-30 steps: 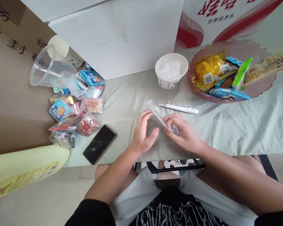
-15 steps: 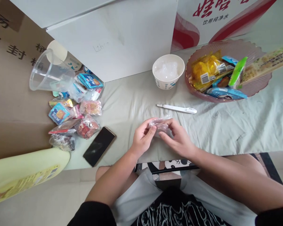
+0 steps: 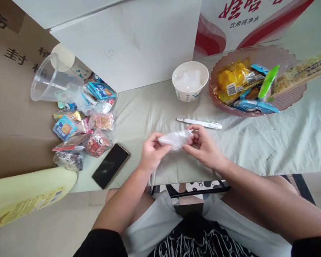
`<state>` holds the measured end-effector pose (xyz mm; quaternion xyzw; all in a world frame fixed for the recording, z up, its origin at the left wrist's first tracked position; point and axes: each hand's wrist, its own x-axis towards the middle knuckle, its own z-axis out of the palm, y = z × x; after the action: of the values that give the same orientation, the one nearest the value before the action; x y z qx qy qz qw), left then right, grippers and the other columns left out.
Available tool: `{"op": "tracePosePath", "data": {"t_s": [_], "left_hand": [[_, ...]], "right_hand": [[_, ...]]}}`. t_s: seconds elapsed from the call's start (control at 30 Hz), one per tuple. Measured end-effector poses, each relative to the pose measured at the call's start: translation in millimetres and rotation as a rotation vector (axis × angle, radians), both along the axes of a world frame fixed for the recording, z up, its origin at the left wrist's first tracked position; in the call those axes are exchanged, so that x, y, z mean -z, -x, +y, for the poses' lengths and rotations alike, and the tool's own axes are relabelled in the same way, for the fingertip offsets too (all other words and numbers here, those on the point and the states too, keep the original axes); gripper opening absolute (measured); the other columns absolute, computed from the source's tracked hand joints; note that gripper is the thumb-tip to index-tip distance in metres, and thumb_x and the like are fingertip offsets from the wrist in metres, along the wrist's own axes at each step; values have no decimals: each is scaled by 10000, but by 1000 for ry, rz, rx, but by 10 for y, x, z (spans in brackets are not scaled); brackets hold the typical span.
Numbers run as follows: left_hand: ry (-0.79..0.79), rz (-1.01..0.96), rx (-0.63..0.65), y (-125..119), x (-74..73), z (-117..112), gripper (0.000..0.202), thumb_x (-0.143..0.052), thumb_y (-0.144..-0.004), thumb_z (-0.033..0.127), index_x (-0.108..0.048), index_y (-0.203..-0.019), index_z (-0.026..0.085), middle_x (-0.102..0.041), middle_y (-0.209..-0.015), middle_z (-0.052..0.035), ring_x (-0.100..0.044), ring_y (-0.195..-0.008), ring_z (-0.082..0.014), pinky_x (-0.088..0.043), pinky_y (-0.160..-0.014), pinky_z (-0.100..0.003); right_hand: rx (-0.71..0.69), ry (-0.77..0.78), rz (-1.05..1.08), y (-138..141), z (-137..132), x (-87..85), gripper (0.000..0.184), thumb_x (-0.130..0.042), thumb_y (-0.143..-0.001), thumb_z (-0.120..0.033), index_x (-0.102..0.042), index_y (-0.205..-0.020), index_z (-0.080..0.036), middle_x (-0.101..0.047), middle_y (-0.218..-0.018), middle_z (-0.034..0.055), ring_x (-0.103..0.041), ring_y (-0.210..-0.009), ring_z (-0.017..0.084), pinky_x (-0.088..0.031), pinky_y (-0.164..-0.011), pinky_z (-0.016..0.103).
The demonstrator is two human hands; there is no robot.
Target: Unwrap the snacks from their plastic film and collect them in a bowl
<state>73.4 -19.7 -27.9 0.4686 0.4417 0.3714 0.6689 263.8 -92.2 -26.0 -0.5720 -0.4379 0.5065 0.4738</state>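
Between my two hands a crumpled clear plastic wrapper (image 3: 176, 140) is stretched out above the cloth. My left hand (image 3: 153, 150) pinches its left end between thumb and fingers. At the right end, my right hand (image 3: 202, 146) grips it with curled fingers and thumb. Just beyond the fingers lies a white craft knife (image 3: 199, 123), touched by neither hand or nearly so. Farther back, a white paper bowl (image 3: 190, 96) holds more crumpled clear plastic (image 3: 188, 79).
A pink scalloped bowl (image 3: 286, 67) of packaged snacks stands at the back right. Several wrapped snacks (image 3: 96, 142), a clear plastic cup (image 3: 46, 80) and a phone (image 3: 111, 166) are on the left. White boxes (image 3: 123, 50) line the back of the cloth-covered table (image 3: 256, 146).
My hands have moved apart, the left one leftward. The plastic wrapper, bunched between them before, is now drawn out lengthwise.
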Motion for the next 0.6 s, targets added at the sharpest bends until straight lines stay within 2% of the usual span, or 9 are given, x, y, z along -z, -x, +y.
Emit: {"op": "tracePosePath", "data": {"t_s": [0.07,0.13,0.23,0.3,0.37,0.43,0.5,0.6], "left_hand": [[-95,-39,-176,134,-70,147,267,-841,-710,389,-658,-822,230,-704,-790,8,-694,-835,-169,-579,-819,-318],[-225,-30,-321,284,-163,273,218,-782,-760,390,-677,-886,247,-740,-889,-8,-699,-1026,-210,-558,-930,-348],[-403,44,-400,389,-305,375,240,-745,-802,375,-676,-1011,280,-741,-1029,17,-631,-1213,-232,-514,-1000,-365],[-515,98,-400,301,-409,434,256,-745,-815,359,-656,-1044,285,-719,-1040,33,-634,-1176,-214,-507,-986,-356],[-613,174,-382,70,-541,557,214,-749,-812,336,-643,-980,256,-686,-950,22,-655,-1041,-190,-520,-920,-331],[-690,346,-269,-283,-691,779,145,-739,-798,296,-616,-831,229,-623,-795,9,-645,-943,-196,-527,-836,-313],[-755,508,-106,-705,-803,1083,191,-732,-738,165,-558,-681,220,-531,-663,11,-628,-884,-199,-513,-812,-301],[-807,674,210,-1326,-793,1541,289,-671,-605,-5,-495,-540,216,-427,-561,16,-626,-863,-226,-493,-846,-312]], "right_hand": [[25,-9,-35,-14,-1,-16,318,-618,-846,-299,-472,-1123,-243,-492,-719,-66,-519,-651,131,-428,-640,294],[-13,3,-83,-30,-2,-41,238,-573,-872,-301,-488,-1085,-238,-516,-720,-55,-524,-644,133,-422,-630,292],[-161,0,-188,-51,0,-89,208,-545,-874,-273,-513,-1075,-227,-575,-744,-31,-559,-659,146,-430,-646,301],[-247,-23,-275,-62,3,-119,203,-536,-871,-240,-534,-1073,-220,-616,-767,-13,-585,-682,158,-430,-665,308],[-298,-56,-338,-73,7,-141,211,-533,-870,-221,-557,-1080,-215,-652,-804,6,-614,-721,172,-433,-687,312],[-313,-80,-367,-87,15,-158,223,-533,-880,-225,-573,-1099,-213,-671,-833,19,-635,-753,183,-435,-697,311],[-305,-96,-381,-103,30,-172,227,-532,-894,-237,-581,-1115,-212,-677,-838,25,-649,-778,191,-435,-702,308],[-286,-114,-400,-138,65,-195,231,-532,-903,-228,-586,-1127,-213,-690,-875,36,-653,-816,197,-437,-731,314]]}}
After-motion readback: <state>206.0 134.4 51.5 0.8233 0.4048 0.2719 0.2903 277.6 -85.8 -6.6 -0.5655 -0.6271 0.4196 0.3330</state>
